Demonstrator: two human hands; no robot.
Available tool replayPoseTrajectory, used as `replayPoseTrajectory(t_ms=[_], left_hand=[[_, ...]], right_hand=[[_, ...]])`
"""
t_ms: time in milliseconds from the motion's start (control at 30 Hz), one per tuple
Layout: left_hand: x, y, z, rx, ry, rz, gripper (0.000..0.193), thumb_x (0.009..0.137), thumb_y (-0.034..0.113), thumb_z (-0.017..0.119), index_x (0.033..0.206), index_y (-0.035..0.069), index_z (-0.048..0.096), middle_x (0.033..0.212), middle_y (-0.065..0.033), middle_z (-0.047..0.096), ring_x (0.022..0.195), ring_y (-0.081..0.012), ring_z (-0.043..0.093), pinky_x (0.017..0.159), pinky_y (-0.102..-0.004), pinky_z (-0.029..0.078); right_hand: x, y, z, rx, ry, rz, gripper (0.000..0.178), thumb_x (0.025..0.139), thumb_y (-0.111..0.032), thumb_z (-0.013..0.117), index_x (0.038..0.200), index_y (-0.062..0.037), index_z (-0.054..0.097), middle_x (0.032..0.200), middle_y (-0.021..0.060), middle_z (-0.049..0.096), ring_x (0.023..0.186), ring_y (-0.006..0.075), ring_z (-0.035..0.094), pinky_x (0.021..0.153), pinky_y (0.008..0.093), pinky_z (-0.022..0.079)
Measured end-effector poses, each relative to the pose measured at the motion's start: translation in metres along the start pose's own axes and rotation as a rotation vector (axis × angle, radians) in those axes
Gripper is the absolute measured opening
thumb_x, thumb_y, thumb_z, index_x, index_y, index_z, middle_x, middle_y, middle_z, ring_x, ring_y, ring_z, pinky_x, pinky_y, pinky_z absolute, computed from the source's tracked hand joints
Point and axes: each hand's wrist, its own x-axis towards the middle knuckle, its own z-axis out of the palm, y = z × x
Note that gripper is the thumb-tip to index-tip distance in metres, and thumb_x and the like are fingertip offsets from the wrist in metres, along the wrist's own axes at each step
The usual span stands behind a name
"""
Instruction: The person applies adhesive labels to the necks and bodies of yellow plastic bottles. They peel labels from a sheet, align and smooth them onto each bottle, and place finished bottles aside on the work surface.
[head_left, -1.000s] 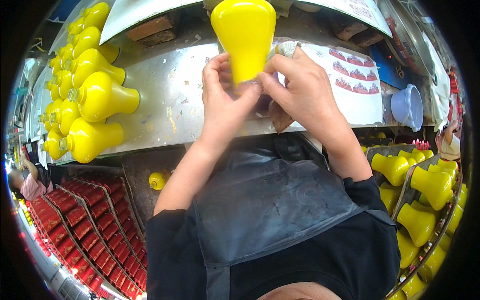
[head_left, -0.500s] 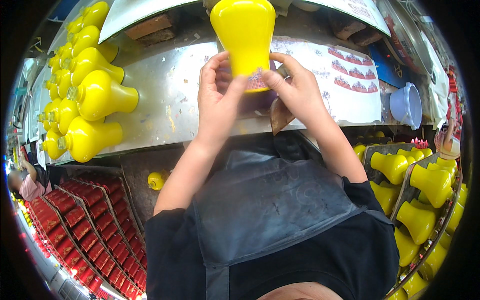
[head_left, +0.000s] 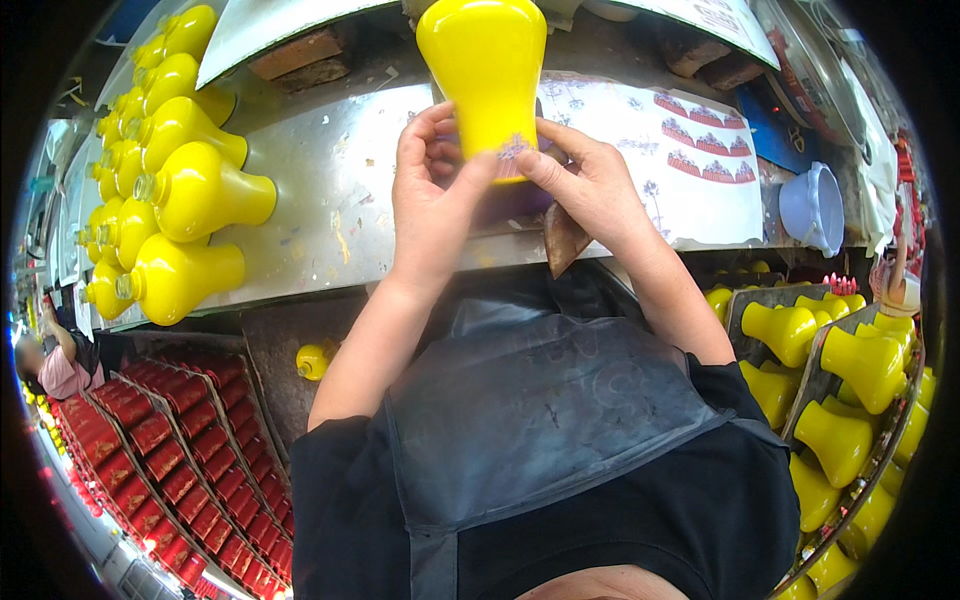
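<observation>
A glossy yellow bottle (head_left: 485,80) stands out over the bench in front of me, its wide part away from me and its flared end near. A red and purple printed decal (head_left: 514,152) lies on that near end. My left hand (head_left: 436,190) curls round its left side, the thumb blurred on the surface by the decal. My right hand (head_left: 588,185) is on the other side, its thumb pressed on the decal's right part. A brown, flat, pointed piece (head_left: 566,240) sticks out below the right palm; how it is held is hidden.
Several yellow bottles (head_left: 205,190) with clear necks are stacked at the left. A printed decal sheet (head_left: 700,200) and a pale blue bucket (head_left: 812,208) sit right. Racks of yellow bottles (head_left: 840,440) and red pieces (head_left: 170,460) flank me. Another person (head_left: 70,365) is far left.
My hands and the bottle have shifted slightly left. My right thumb has slid a little left over the decal, and the brown piece hangs more steeply.
</observation>
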Motion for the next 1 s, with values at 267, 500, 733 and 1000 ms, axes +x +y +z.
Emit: replayPoseTrajectory(t_ms=[267, 500, 733, 1000], left_hand=[[-0.002, -0.010, -0.009, -0.021, -0.009, 0.012, 0.048, 0.099, 0.021, 0.063, 0.143, 0.006, 0.051, 0.129, -0.0085, 0.057, 0.114, -0.0165, 0.054, 0.103, -0.0318, 0.044], [-0.007, -0.023, -0.006, 0.204, -0.015, 0.124, 0.055, 0.099, 0.028, 0.062, 0.148, 0.006, 0.047, 0.135, -0.0149, 0.054, 0.129, -0.0266, 0.049, 0.113, -0.0416, 0.037], [-0.007, -0.021, -0.008, 0.154, -0.053, 0.107, 0.059, 0.096, 0.027, 0.063, 0.148, 0.005, 0.046, 0.137, -0.0156, 0.053, 0.129, -0.0271, 0.049, 0.114, -0.0421, 0.036], [-0.006, -0.018, -0.008, -0.054, -0.081, 0.002, 0.058, 0.097, 0.024, 0.065, 0.149, 0.006, 0.044, 0.134, -0.0103, 0.053, 0.127, -0.0209, 0.049, 0.112, -0.0378, 0.038]], right_hand=[[0.001, 0.005, 0.000, 0.037, 0.005, -0.016, 0.054, 0.095, -0.038, 0.067, 0.133, 0.0010, 0.064, 0.101, 0.0202, 0.075, 0.090, 0.0228, 0.074, 0.082, 0.0332, 0.057], [0.000, 0.007, 0.004, 0.020, 0.038, -0.068, 0.050, 0.098, -0.036, 0.064, 0.133, 0.0001, 0.064, 0.101, 0.0192, 0.076, 0.091, 0.0246, 0.075, 0.083, 0.0341, 0.057], [0.001, 0.006, 0.003, 0.022, 0.036, -0.040, 0.050, 0.098, -0.037, 0.065, 0.133, -0.0006, 0.065, 0.099, 0.0195, 0.075, 0.089, 0.0222, 0.074, 0.082, 0.0335, 0.057], [0.001, 0.005, -0.003, 0.098, -0.075, 0.056, 0.058, 0.102, -0.041, 0.063, 0.141, 0.0010, 0.059, 0.123, 0.0172, 0.071, 0.111, 0.0218, 0.068, 0.095, 0.0321, 0.054]])
